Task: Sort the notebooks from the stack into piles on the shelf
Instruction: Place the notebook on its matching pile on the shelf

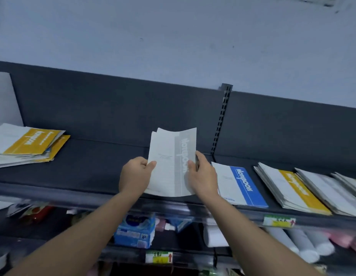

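Evidently both hands were on the grey notebook (172,162), which was held tilted just above the dark shelf (93,156), its lower edge close to the shelf's front lip. The left hand (135,175) had its fingers (151,164) grasping the notebook's left edge, thumb on the cover. The right hand (203,176) grasped the right edge in the same way, thumb on the grey band with the printed title. A slim dark thing showed beside the right fingers; what it was could not be told. A second paper edge peeked out behind the notebook's top left corner.

Well to the left of the left fingers lay the stack (29,144), loosely fanned, with a yellow cover on top. Just to the right of the right fingers a blue notebook (242,186) lay flat on the shelf. Further right came a yellow-covered pile (292,190), then a pale pile (328,193) at the frame's edge. Below the fingers, on a lower shelf, stood a blue box (135,231) and, off to the right, white rolls (304,245).
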Demonstrator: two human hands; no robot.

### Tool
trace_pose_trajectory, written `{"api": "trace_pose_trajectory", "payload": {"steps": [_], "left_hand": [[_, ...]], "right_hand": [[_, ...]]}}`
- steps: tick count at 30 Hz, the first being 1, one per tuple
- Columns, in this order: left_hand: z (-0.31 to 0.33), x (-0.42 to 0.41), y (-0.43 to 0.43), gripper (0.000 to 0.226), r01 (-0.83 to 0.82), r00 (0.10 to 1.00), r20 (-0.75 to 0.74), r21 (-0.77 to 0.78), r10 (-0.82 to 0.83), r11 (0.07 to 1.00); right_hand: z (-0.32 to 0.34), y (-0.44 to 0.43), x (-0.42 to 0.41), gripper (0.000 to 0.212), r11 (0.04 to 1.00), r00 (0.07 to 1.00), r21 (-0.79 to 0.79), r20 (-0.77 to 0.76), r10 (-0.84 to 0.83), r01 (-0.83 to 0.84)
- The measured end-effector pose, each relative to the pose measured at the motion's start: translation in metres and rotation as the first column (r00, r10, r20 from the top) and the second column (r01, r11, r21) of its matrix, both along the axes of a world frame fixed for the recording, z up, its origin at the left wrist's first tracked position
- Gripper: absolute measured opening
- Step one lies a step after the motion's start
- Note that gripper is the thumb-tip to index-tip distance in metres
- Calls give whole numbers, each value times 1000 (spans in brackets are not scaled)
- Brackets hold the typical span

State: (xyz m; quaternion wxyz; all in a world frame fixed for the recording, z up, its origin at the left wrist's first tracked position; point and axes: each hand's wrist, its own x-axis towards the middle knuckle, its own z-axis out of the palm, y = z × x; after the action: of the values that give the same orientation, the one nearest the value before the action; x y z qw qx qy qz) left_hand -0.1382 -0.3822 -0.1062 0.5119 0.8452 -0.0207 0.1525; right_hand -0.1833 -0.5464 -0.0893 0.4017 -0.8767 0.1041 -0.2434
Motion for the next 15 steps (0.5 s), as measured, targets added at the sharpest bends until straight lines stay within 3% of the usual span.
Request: {"api": "trace_pose_trajectory", "payload": {"steps": [4,15], "left_hand": [[-6,-15,-30,33,88,996,1,-17,-88,996],[7,-68,-160,39,290,957,-27,155,-290,944]], "right_hand": [[-3,-26,-24,27,997,997,-6,0,-81,81],[-1,-148,-97,24,958,959,-43,15,-282,283]]}}
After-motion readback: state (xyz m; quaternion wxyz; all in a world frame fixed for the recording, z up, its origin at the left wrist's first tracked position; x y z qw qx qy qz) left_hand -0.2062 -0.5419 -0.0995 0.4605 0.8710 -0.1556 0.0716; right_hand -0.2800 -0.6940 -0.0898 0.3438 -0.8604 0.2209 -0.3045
